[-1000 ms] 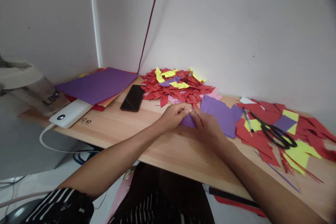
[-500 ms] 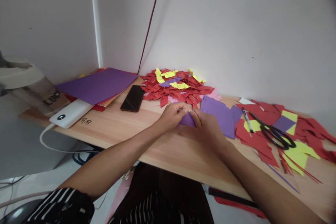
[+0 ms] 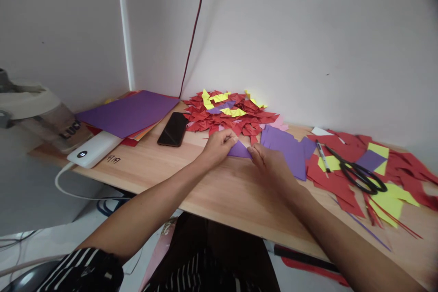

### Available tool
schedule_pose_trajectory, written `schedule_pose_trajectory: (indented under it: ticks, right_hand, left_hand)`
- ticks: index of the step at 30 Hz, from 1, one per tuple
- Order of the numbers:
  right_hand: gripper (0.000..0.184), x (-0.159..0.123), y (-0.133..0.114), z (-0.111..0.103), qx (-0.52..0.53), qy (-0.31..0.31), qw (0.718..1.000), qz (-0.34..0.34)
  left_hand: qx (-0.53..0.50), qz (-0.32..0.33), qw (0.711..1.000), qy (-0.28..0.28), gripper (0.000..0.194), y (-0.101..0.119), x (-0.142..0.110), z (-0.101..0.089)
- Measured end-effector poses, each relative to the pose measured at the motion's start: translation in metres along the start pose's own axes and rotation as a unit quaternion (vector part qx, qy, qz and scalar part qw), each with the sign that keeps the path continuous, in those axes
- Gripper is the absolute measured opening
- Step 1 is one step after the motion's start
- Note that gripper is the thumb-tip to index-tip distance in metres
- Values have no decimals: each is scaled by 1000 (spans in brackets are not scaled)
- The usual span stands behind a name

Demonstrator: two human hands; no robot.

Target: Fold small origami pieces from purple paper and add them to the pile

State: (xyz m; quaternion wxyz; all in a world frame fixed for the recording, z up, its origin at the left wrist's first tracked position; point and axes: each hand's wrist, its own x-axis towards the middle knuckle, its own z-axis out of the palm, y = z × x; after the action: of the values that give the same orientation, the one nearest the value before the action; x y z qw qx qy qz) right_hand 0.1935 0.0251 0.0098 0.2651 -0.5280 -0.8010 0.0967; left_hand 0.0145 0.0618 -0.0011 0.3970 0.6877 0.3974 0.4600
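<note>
Between my hands, low over the wooden table, is a small folded piece of purple paper (image 3: 240, 149) with a pointed top. My left hand (image 3: 219, 146) is closed on its left side, thumb against fingers. At its right corner my right hand (image 3: 268, 159) pinches the paper between thumb and fingers. Just right of it lies a stack of purple paper squares (image 3: 285, 153), partly behind my right hand. Behind my hands rises a heap of folded red paper pieces (image 3: 232, 114), with yellow, pink and purple ones among them.
A black phone (image 3: 173, 129) lies left of the heap. Farther left are large purple sheets (image 3: 130, 112), a white power bank (image 3: 94, 149) with a cable, and a clear bottle (image 3: 44, 118). On the right, black scissors (image 3: 362, 175) and a pen (image 3: 322, 155) rest on red scraps (image 3: 342, 191).
My left hand has slid a little left, away from my right hand. More of the folded purple paper now shows between them. The right hand has hardly moved.
</note>
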Motion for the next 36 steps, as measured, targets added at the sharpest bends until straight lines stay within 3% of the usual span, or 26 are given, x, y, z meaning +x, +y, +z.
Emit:
schedule_pose_trajectory:
  ticks: [7,12,16,20,26,33,36]
  right_hand:
    - [42,-2,5,-7,28,-1,999,23]
    - [33,-1,8,-12,111,15,991,80]
    - [29,1,8,-4,183,-38,982,44]
    - [26,1,5,2,171,-45,984,18]
    - [23,2,7,-4,131,4,991,30]
    - [25,1,8,-3,124,0,992,17]
    - [25,1,6,-5,115,25,993,22]
  left_hand:
    - [-12,-17,999,34,26,-4,2,-7]
    - [-44,-16,999,-27,30,-5,1,0]
    - [-40,-12,997,-65,30,2,-3,4]
    - [-1,-1,996,-91,32,10,-6,5]
    - [36,4,996,-85,27,8,-7,7]
    - [71,23,993,-94,22,12,-9,8]
    - [67,13,992,-105,23,14,-10,9]
